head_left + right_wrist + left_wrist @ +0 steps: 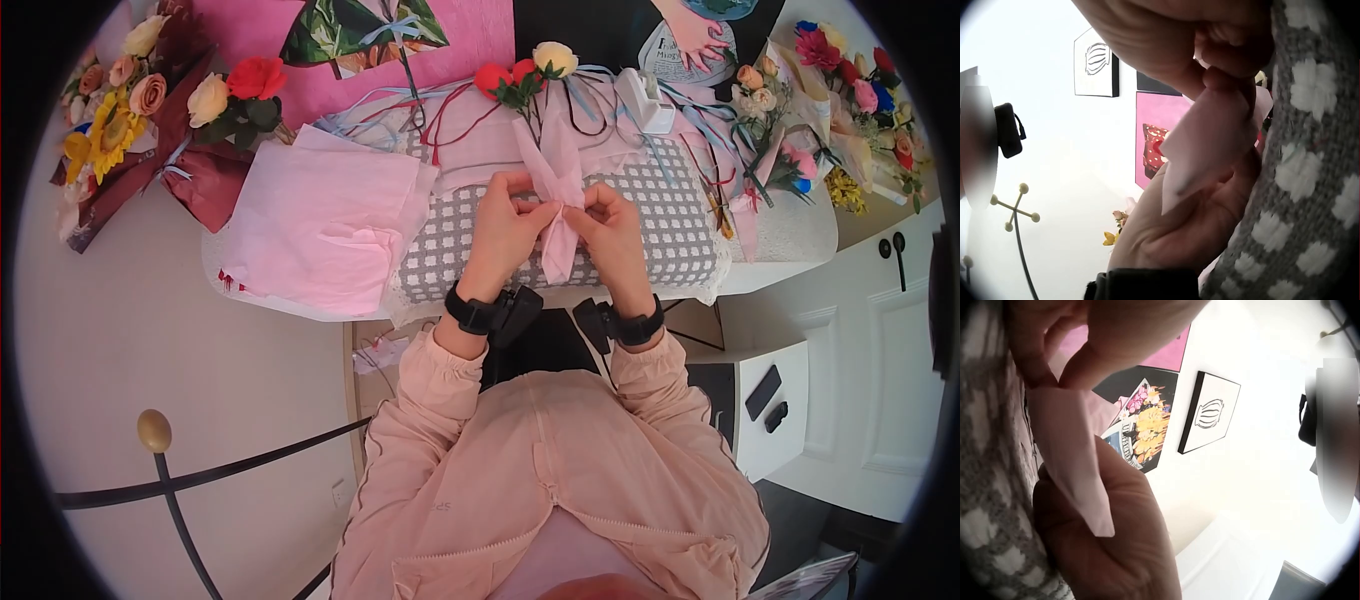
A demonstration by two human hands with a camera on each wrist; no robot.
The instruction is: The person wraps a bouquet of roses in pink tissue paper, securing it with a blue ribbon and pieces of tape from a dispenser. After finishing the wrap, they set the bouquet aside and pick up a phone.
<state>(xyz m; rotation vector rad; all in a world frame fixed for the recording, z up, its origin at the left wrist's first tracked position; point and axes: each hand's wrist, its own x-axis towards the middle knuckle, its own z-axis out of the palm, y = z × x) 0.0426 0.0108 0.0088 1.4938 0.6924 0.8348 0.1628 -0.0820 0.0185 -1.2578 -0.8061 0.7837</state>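
In the head view, pink tissue paper is gathered round the stems of a small bunch of artificial flowers, two red and one cream rose. My left hand pinches the gathered waist of the paper from the left, thumb and fingertips on it. From the other side my right hand pinches the same spot, so the fingertips of both hands nearly meet. Below them the paper's tail flares out, as both wrist views show. Under the hands lies a grey cushion with white squares. The stems inside the wrap are hidden.
A stack of pink sheets lies left of the cushion. Blue and red ribbons spread behind, beside a small white device. Finished bouquets stand at left and right. A phone rests on a white cabinet.
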